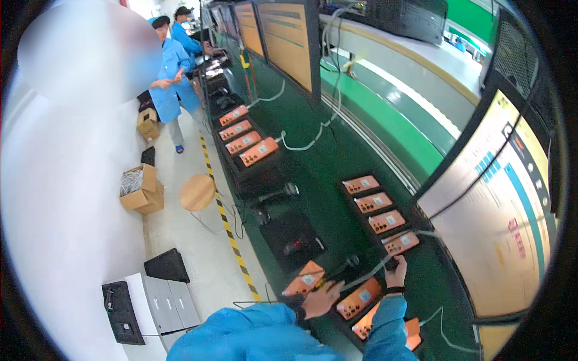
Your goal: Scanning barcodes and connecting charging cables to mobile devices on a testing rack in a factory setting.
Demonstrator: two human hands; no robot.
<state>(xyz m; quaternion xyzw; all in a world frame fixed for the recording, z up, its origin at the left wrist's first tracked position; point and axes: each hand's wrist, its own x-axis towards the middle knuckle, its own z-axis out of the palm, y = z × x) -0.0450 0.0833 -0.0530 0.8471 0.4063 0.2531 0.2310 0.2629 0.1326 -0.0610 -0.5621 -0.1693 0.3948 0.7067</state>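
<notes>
My left hand (pixel 322 299) is in the lower middle with its fingers apart and slightly blurred. It is beside an orange phone (pixel 305 278) with a pale label, and whether it touches the phone cannot be told. My right hand (pixel 396 275) has its fingers curled at a dark spot just below another orange phone (pixel 400 242); what they grip is unclear. That phone is nearest in a row of several orange phones in a black tray (pixel 365 217). Between my forearms lies a further orange phone (pixel 359 299), others partly hidden by my right sleeve.
A big monitor (pixel 490 210) stands at the right. Across the green bench (pixel 337 147) are a second group of phones (pixel 244 142), a handheld scanner (pixel 280 194) and a black mat (pixel 294 240). White cables trail between them. Two people in blue coats are beyond, near a stool (pixel 197 192) and cartons (pixel 142 189).
</notes>
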